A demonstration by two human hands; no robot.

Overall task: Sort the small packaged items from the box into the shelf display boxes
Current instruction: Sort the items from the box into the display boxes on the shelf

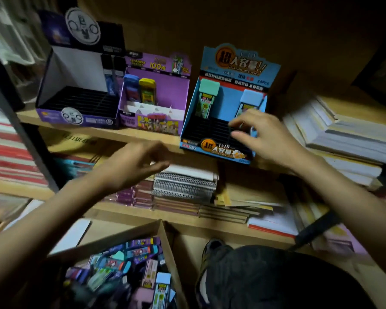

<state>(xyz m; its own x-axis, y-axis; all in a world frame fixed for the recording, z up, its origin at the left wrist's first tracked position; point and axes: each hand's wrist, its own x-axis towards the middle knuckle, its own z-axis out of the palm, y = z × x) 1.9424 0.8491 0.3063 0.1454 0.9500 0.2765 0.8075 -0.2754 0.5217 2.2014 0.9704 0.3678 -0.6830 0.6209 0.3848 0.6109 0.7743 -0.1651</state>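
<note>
1. the small packaged items [129, 270] lie in a loose heap in the cardboard box [165, 233] at the bottom of the view: slim flat cases with coloured caps in purple, blue, teal and pink, too many and too dim to count.
2. three display boxes stand in a row on the wooden shelf [98, 130] above that cardboard box, and i place everything from the blue display box [239, 63], the rightmost one.
3. the blue display box has a tall printed header and a dark slotted tray. two cases stand at its back: a green-capped case [207, 97] to the left and a pale-blue-capped case [251, 101] to the right.
4. just left of it is the purple display box [172, 90], with two cases upright at its back left, one blue-capped [131, 88] and one yellow-capped [148, 90].
5. further left is the dark display box [80, 76] with a round white emblem on its header; its slotted tray looks bare apart from something dark standing at its back right.
6. my right hand [261, 134] is over the front right of the blue display box's tray, grip narrow, fingers curled; a bit of blue shows between the fingers, but i cannot tell whether it is a case i hold.
7. my left hand [134, 161] hovers below and left of the blue display box, in front of the shelf edge, blurred, grip loosely wide, holding nothing i can see.
</note>
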